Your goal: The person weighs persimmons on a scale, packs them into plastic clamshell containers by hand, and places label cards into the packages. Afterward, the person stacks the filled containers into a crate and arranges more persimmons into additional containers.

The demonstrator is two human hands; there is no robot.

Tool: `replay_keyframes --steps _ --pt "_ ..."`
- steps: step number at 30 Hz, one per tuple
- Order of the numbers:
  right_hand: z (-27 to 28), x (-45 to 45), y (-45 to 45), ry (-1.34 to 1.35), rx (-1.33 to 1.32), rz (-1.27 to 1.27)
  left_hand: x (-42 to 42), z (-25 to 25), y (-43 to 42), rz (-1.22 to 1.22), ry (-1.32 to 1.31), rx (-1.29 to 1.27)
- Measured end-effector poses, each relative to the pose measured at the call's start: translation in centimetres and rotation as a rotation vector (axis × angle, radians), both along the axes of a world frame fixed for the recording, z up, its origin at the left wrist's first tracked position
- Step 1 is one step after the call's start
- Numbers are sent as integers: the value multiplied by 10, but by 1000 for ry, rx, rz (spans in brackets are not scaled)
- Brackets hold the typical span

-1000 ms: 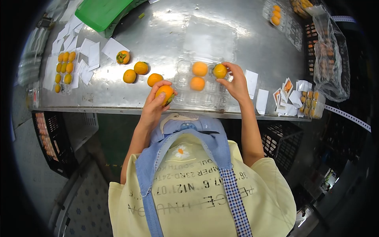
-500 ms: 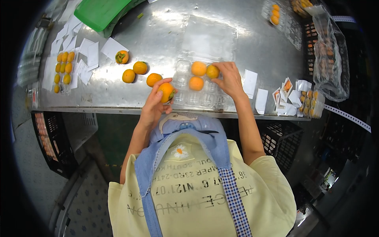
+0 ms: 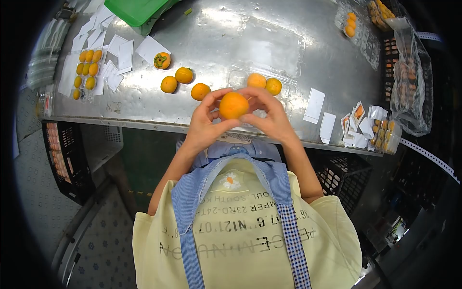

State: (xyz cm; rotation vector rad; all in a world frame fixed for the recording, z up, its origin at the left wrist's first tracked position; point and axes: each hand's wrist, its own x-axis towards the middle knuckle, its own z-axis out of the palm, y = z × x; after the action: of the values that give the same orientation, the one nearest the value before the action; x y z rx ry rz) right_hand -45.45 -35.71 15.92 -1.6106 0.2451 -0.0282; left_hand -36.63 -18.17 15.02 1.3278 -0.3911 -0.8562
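Observation:
Between my left hand and my right hand is an orange persimmon, gripped by the fingers of both, above the table's front edge. Behind my hands lies a clear plastic tray, partly hidden by them. Two fruits show in it, a paler persimmon and a darker one beside it. Left of the tray, several loose persimmons rest on the metal table; one of them shows its green calyx.
A filled fruit tray and white papers lie at the left, a green bin at the back. To the right are white cards, another fruit pack and a crate with plastic packs. Black crates stand below the table.
My right hand has let go of the persimmon in the tray and come left to the one in my left hand. That fruit has moved up and right. The view has shifted slightly.

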Motion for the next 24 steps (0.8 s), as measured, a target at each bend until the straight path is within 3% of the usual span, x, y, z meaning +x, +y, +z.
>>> replay_keyframes --steps 4,7,13,19,24 --pt "-15 4 22 -135 78 -221 3 10 -1 -30 225 -62" --pt "-18 5 19 -67 184 -294 1 0 5 -125 398 -138" --pt "-20 3 12 -82 141 -290 0 3 -1 -57 497 -191" --pt "-23 -1 12 -34 76 -359 -6 1 -4 139 -119 -23" --pt "-10 -2 17 -81 -59 -181 -8 0 -4 198 -425 87"
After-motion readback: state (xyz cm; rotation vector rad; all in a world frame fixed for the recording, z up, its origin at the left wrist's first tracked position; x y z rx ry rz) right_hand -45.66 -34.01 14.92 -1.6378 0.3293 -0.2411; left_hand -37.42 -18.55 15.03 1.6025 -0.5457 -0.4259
